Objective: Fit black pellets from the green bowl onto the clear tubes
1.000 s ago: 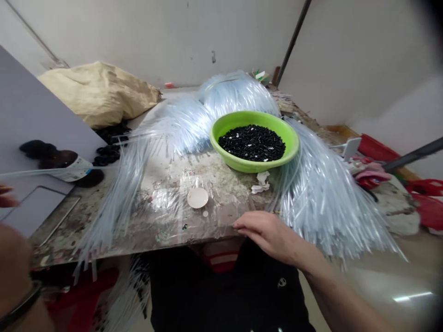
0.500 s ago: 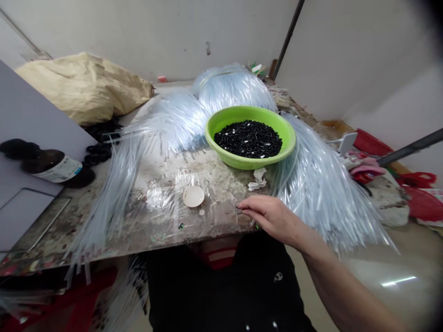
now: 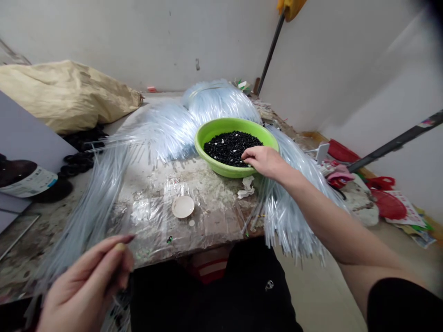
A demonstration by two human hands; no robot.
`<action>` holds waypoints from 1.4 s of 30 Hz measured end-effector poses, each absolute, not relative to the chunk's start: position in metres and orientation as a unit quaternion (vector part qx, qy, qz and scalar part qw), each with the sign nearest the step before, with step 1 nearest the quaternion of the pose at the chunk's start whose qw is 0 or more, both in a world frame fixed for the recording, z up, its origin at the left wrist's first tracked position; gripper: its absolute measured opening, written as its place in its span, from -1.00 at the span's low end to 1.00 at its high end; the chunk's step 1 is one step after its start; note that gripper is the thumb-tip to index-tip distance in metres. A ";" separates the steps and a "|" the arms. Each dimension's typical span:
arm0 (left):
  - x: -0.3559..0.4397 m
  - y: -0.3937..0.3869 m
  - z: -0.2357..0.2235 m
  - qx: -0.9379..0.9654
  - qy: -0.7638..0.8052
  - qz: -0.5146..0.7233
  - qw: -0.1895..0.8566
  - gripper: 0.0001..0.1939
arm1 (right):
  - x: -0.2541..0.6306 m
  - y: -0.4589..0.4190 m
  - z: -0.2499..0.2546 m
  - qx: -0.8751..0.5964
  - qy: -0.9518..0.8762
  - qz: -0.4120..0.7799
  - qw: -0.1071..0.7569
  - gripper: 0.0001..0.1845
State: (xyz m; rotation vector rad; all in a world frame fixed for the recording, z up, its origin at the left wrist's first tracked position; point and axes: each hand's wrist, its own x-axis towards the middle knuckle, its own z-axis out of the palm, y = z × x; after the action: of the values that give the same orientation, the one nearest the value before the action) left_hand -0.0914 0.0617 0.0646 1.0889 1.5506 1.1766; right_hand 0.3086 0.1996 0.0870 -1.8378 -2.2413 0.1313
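My right hand [image 3: 265,161] reaches over the near rim of a green bowl [image 3: 221,169] filled with small black pieces [image 3: 228,146]. Its fingers are curled together with the tips in the pile, and whatever they pinch is too small to see. My left hand [image 3: 88,283] is at the lower left, just off the table's front edge. Its fingers and thumb are pressed together in a pinch. A blurred bundle of clear thin tubes [image 3: 83,216] runs right beside it, and I cannot make out what the hand holds.
More clear tube bundles [image 3: 218,99] fan round the bowl, and one bundle [image 3: 287,207] hangs over the table's right front. A small white dish [image 3: 182,206] and paper scraps [image 3: 246,186] lie on the plastic-covered table [image 3: 214,203]. A tan sack [image 3: 65,94] and a brown bottle [image 3: 20,177] sit at the left.
My right hand rose from the table's front edge and went forward into the green bowl. My left hand, out of view half a second ago, has come in at the lower left.
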 end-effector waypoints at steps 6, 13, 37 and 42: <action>-0.055 0.060 0.038 0.427 0.622 0.411 0.512 -0.73 | 0.311 0.249 0.068 -0.627 -0.777 0.053 0.010 -0.77; -0.047 0.057 0.025 0.405 0.601 0.379 0.576 -0.58 | 0.303 0.269 0.056 -0.629 -0.773 0.075 -0.029 -0.78; -0.027 0.058 0.005 0.378 0.554 0.366 0.645 -0.65 | 0.298 0.200 0.069 -0.568 -0.609 0.342 0.435 -0.92; -0.016 0.060 0.015 0.341 0.556 0.394 0.648 -0.63 | 0.267 0.153 0.076 -0.478 -0.546 0.499 0.473 -0.86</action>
State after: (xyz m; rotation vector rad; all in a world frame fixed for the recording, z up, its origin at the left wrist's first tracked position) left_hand -0.0162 0.0604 0.0148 0.7763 1.2635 0.8963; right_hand 0.2665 0.1534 0.0756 -1.1700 -1.3373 1.2221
